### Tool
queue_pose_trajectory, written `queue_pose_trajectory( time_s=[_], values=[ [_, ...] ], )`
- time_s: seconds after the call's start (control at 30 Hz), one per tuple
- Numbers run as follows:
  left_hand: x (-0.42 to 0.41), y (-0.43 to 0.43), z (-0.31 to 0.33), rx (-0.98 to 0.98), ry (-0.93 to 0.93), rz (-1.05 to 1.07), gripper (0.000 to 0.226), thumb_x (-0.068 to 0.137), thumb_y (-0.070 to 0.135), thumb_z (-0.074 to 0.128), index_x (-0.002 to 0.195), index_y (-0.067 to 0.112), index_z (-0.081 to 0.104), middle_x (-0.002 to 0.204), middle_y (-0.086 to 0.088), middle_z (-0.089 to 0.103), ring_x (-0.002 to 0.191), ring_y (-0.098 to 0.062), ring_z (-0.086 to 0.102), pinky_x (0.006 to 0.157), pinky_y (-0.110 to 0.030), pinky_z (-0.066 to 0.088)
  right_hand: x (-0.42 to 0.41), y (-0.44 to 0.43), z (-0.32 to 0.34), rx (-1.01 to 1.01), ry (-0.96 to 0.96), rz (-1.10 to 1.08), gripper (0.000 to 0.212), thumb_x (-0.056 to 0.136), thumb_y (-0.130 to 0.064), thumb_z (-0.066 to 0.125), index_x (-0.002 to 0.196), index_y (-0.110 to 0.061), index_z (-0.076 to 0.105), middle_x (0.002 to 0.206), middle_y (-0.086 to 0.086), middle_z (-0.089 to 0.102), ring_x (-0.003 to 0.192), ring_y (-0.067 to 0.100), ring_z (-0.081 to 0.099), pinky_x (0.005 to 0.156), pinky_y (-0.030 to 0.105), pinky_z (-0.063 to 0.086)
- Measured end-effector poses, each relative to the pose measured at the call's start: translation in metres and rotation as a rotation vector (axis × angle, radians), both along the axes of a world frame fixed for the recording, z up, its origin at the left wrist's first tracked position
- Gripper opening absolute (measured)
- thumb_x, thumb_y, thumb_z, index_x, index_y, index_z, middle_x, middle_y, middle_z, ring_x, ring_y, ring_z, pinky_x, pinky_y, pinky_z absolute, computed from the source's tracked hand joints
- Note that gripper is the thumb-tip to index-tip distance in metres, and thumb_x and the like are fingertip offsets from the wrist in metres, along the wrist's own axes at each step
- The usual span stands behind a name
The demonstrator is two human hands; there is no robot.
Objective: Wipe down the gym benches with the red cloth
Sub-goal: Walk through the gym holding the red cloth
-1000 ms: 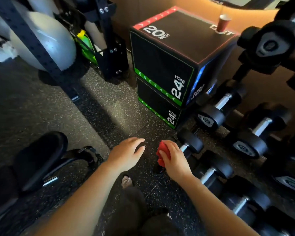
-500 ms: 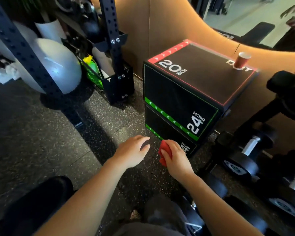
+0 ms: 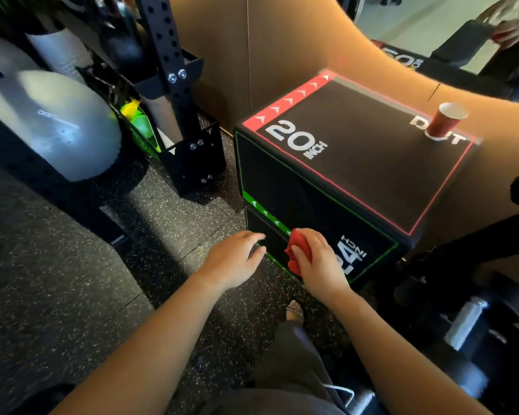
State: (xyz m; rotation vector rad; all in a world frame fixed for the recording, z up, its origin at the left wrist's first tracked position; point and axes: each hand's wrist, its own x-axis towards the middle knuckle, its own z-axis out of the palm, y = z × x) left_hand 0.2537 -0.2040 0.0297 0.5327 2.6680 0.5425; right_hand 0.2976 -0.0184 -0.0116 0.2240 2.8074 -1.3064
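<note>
Right grip (image 3: 321,265): red cloth (image 3: 297,250), apparently bunched

The floor (image 3: 57,280) is black with tiny pale dots, and light falls across part of it. The wall (image 3: 282,40) is smooth and brown. A big black box (image 3: 357,157) (marked 20 INCH) stands by it, with a red cup (image 3: 444,122) on top. A black metal post (image 3: 167,55) and a pale ball (image 3: 51,124) stand at the left.

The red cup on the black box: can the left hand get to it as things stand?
Probably yes, with a lean forward. The left hand is empty, low in front of the black box; the red cup stands at its top's far corner, with nothing between.
</note>
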Motion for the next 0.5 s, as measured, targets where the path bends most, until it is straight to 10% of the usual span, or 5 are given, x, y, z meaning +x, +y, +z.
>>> queue_pose_trajectory(
  time_s=[0.5],
  values=[
    [-0.212,0.117,0.007,-0.032,-0.009,0.141,0.045,0.099,0.041,0.036,0.141,0.025,0.04,0.143,0.002,0.043,0.125,-0.016,0.046,0.103,-0.042,0.04,-0.239,0.119,0.017,0.085,-0.035,0.125,0.029,0.095,-0.033,0.05,0.124,-0.032,0.046,0.131,-0.011,0.047,0.114,0.018,0.05,0.094,0.05,0.047]
  ],
)
